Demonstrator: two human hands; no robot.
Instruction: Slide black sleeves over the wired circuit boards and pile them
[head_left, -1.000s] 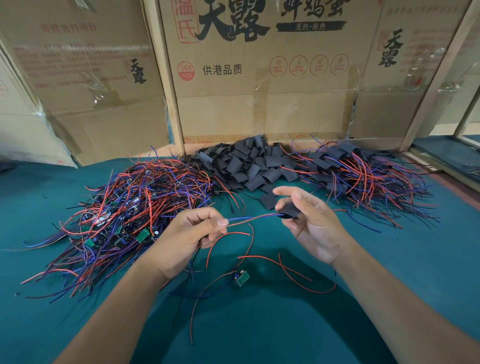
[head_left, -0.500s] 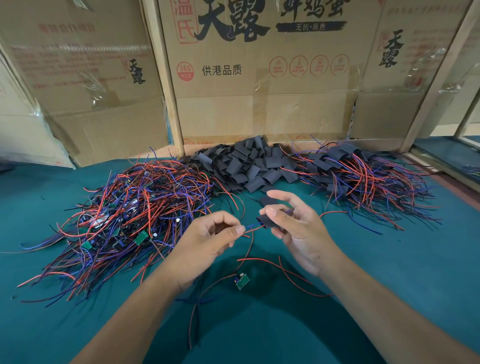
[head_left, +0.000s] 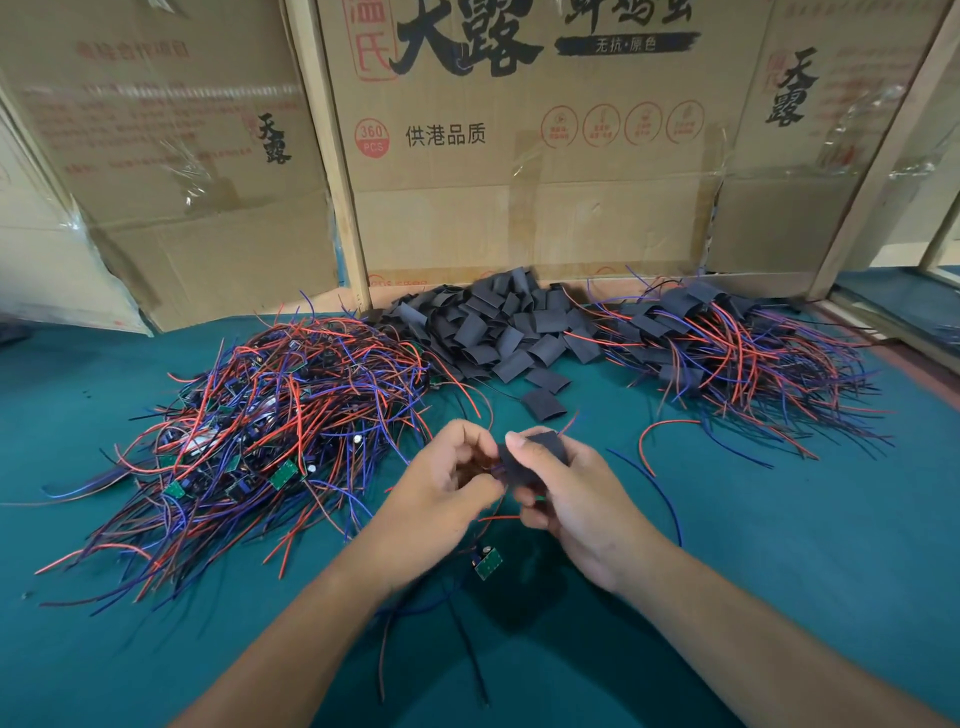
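I see my right hand (head_left: 576, 499) pinching a flat black sleeve (head_left: 524, 462) between thumb and curled fingers, raised over the near middle of the green felt worktop (head_left: 779, 571). My left hand (head_left: 441, 488) touches it from the left, fingers curled in a grip on the red and blue wire ends at the sleeve's mouth. Below both hands a small green circuit board (head_left: 488, 563) hangs on those wires, just above the worktop. To the left lies a tangled heap of bare wired boards (head_left: 260, 415); at the far middle, a pile of loose black sleeves (head_left: 498, 332); at the far right, a pile of sleeved boards (head_left: 727, 343). Printed cardboard boxes (head_left: 519, 156) stand behind.
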